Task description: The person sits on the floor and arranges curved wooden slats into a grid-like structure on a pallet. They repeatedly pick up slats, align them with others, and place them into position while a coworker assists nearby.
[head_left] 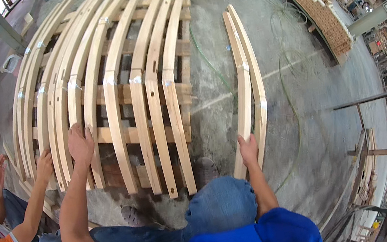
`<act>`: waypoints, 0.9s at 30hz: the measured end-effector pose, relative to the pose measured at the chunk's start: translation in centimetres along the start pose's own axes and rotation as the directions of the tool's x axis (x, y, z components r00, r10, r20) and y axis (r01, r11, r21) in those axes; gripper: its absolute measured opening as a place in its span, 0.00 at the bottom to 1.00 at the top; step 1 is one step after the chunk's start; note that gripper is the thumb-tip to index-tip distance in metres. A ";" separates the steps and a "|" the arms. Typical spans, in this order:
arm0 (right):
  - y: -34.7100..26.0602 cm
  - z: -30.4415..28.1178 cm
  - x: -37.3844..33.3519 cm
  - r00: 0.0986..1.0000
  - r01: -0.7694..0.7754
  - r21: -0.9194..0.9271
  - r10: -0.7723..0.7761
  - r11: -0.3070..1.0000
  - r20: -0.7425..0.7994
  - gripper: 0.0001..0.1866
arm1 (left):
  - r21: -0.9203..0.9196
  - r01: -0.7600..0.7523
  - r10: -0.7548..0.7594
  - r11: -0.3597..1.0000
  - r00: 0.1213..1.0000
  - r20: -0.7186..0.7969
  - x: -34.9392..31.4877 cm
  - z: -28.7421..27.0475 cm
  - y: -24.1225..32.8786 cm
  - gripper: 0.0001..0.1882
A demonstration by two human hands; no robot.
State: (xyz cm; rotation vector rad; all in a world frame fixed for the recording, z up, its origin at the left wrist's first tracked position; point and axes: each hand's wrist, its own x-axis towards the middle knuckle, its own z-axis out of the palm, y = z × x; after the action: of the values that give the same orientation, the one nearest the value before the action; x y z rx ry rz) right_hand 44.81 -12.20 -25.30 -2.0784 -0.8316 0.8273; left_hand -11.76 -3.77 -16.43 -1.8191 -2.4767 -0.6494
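Observation:
Several long curved pale wooden slats [138, 86] lie side by side across a wooden pallet [183, 89] on the concrete floor. My left hand [80, 144] rests flat on the near ends of the slats at the left of the stack. Off to the right, a pair of the same curved slats [246, 82] lies on the bare floor, and my right hand [248, 149] grips their near end. Both my arms wear blue sleeves, and my knee in blue jeans shows below.
Another person in an orange and white top crouches at the lower left, one hand [44, 165] on the leftmost slats. A green hose [210, 67] and cables trail over the floor. Stacked wooden parts [324, 19] stand at the upper right, metal frames [376, 153] at the right.

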 end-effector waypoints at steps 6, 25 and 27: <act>-3.6 -4.0 -0.8 0.977 0.017 0.404 -0.100 0.915 0.186 0.12 | -0.175 0.116 -0.115 0.978 0.993 0.015 1.5 -0.9 1.8 0.19; -37.5 -4.9 5.1 0.580 0.650 0.567 -0.812 0.506 0.060 0.25 | -0.653 -0.174 -0.003 0.737 0.965 -0.260 7.6 -16.5 11.3 0.10; -38.2 -5.9 6.5 0.455 0.887 0.208 -0.858 0.413 -0.236 0.27 | -0.529 -0.361 0.138 0.768 0.900 -0.413 8.5 -22.0 13.0 0.10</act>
State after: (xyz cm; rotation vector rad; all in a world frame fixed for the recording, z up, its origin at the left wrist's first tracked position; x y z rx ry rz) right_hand 42.19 10.27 6.70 -1.0822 -1.4434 0.2098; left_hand -7.90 0.00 9.94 -1.9144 -1.8524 -1.7116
